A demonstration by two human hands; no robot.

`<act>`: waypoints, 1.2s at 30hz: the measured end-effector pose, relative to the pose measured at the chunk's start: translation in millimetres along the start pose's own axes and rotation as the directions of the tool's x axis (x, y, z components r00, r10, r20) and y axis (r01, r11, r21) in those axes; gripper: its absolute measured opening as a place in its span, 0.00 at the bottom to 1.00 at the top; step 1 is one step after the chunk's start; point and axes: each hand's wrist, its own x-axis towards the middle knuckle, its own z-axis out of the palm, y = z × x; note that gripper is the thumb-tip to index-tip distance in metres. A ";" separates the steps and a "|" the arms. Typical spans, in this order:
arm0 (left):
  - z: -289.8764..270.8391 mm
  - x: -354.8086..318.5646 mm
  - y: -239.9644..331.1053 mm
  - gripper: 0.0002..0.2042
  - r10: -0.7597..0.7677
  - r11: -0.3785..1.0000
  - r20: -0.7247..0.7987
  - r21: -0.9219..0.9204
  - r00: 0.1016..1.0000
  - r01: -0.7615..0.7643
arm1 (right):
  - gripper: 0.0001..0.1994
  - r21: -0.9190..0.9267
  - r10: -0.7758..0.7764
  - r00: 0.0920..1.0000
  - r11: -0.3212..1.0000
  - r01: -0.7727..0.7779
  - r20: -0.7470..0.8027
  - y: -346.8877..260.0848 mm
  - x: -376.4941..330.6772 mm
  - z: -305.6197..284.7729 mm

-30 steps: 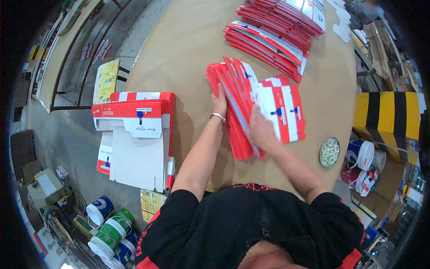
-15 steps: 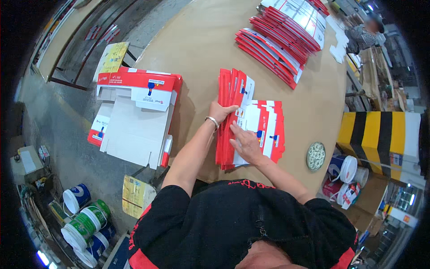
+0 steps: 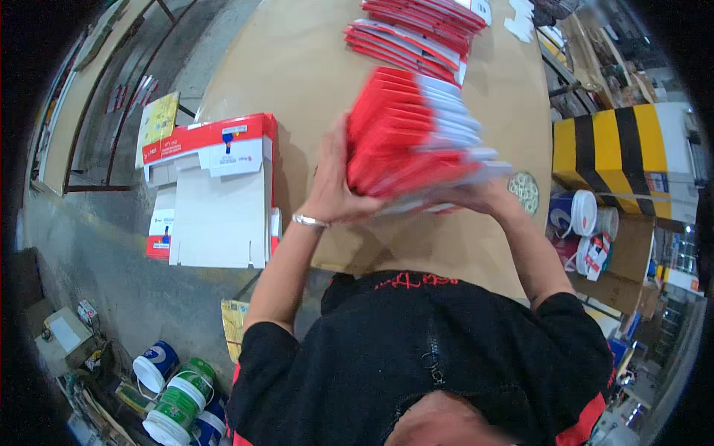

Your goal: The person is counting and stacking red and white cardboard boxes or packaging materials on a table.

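A thick stack of folded red and white cartons [image 3: 394, 123] is raised over the table, tilted and partly blurred by motion. My left hand [image 3: 335, 182] grips its left lower side, thumb along the near edge. At the right my right hand [image 3: 483, 195] holds the white end from below, most of its fingers hidden under the cartons. Beyond it lies another pile of flat red and white cartons [image 3: 416, 30] at the table's far side.
The brown table [image 3: 282, 82] spans the middle. More unfolded cartons [image 3: 219, 215] lie at its left edge. A round dish of pale rings [image 3: 523, 192] sits near the right edge. Paint buckets [image 3: 178, 401] stand on the floor at lower left; a striped yellow-black box [image 3: 617, 160] is at right.
The cartons under my hands have been gathered into one stack and lifted. My right hand has gone from their top to beneath the right end. The view has shifted too.
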 end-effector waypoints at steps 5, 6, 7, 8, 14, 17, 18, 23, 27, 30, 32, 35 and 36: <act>3.9 -10.8 -10.5 0.72 -0.022 0.971 0.258 0.237 0.966 -0.041 | 0.34 -0.052 -0.163 0.968 0.986 0.156 -0.190 -2.1 14.1 30.5; 6.7 -17.2 -5.4 0.72 -0.016 0.990 0.271 0.137 0.962 -0.022 | 0.35 -0.063 -0.133 0.956 0.991 0.121 -0.262 -2.3 12.0 37.6; 15.2 -31.0 -13.8 0.68 -0.119 0.975 0.305 -0.143 0.945 0.169 | 0.35 -0.146 -0.044 0.972 0.989 0.011 -0.231 1.0 2.0 47.5; 24.9 -43.7 -21.2 0.68 -0.124 0.973 0.307 -0.147 0.944 0.176 | 0.35 -0.143 -0.039 0.973 0.990 0.007 -0.226 1.8 -3.0 56.5; 54.8 -29.8 -7.2 0.52 -0.087 0.994 -0.121 -0.076 0.989 0.078 | 0.28 -0.389 0.073 0.952 0.901 -0.191 -0.298 20.0 -2.7 61.3; 51.5 -22.0 -14.5 0.50 -0.009 0.999 -0.130 0.030 0.991 0.013 | 0.24 -0.354 -0.128 0.882 0.934 -0.047 -0.454 37.6 -0.6 68.9; 47.0 -20.5 -17.7 0.51 0.042 0.987 -0.092 0.159 0.995 -0.027 | 0.23 -0.337 -0.201 0.852 0.941 0.030 -0.483 39.6 -0.1 73.9; 47.9 -12.5 -24.3 0.45 0.031 0.996 0.004 0.078 1.000 -0.031 | 0.27 -0.111 -0.272 0.898 0.962 0.248 -0.347 9.5 -5.2 38.2; 49.7 -7.6 -30.3 0.43 0.038 0.999 0.008 -0.011 0.999 -0.038 | 0.34 -0.023 -0.127 0.738 0.988 0.150 -0.663 -40.0 -31.7 10.4; 51.3 -7.0 -31.7 0.43 -0.057 0.997 -0.001 -0.046 0.998 0.056 | 0.36 -0.327 -0.345 0.696 0.931 0.166 -0.629 -65.9 -42.9 10.2; 51.7 -5.5 -29.8 0.42 -0.024 1.000 -0.006 -0.016 1.000 0.024 | 0.35 -0.498 -0.403 0.773 0.857 0.132 -0.489 -70.7 -43.6 16.6; 52.5 -5.8 -33.2 0.42 -0.002 0.999 0.004 -0.034 1.000 0.002 | 0.30 -0.460 -0.392 0.756 0.877 0.136 -0.524 -67.1 -39.0 26.8; 52.4 -6.0 -34.4 0.41 -0.004 0.999 0.003 -0.051 1.000 0.005 | 0.28 -0.456 -0.400 0.737 0.879 0.139 -0.545 -67.2 -38.5 29.2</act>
